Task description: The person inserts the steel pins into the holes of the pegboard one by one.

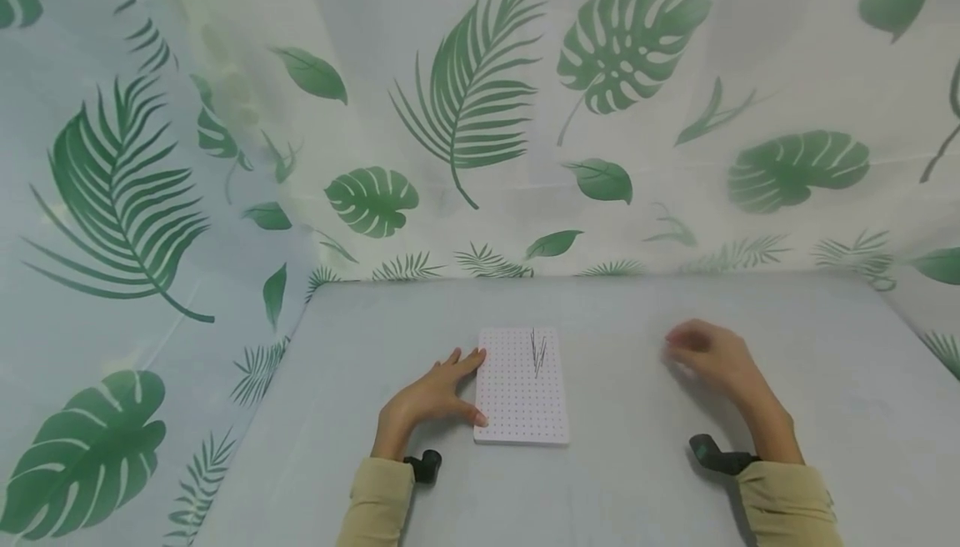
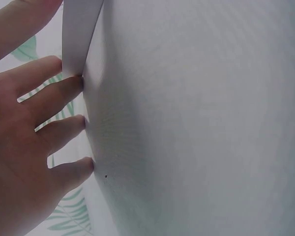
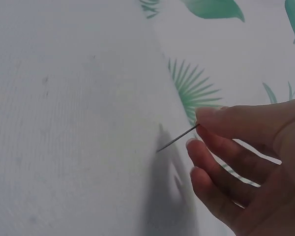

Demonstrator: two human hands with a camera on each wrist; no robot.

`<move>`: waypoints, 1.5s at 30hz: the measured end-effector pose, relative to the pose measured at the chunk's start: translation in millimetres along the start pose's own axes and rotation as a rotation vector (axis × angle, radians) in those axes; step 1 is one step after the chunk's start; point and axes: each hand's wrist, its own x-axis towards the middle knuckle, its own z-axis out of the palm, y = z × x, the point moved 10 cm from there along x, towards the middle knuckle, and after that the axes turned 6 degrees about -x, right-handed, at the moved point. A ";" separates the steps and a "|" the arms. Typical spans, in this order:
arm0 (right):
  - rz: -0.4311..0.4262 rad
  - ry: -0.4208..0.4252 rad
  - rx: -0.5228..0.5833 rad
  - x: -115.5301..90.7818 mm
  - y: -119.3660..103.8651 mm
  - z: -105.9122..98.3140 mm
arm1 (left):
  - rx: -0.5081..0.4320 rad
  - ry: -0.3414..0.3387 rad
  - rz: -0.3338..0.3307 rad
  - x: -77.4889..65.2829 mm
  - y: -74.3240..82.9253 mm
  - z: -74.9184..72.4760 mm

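A white board (image 1: 517,401) with rows of small dots or holes lies on the table. Several thin dark needles (image 1: 537,353) stand out of its upper right part. At the board's left edge is my left hand (image 1: 431,399), fingers spread, with the thumb and a fingertip touching it. The left wrist view shows the board's side (image 2: 78,39) against the fingers. Off to the right, my right hand (image 1: 712,355) is held above the table, away from the board. Its thumb and index finger pinch one thin dark needle (image 3: 177,138), which points down and outward.
The pale table (image 1: 622,480) extends around the board on both sides. Behind it hangs a white curtain (image 1: 510,222) with green leaf prints, and more of that cloth (image 1: 225,280) closes the left side.
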 end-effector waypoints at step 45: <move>-0.170 0.112 0.191 -1.0 -68.1 -3.7 | -0.004 -0.010 0.004 1.0 -1.3 -0.1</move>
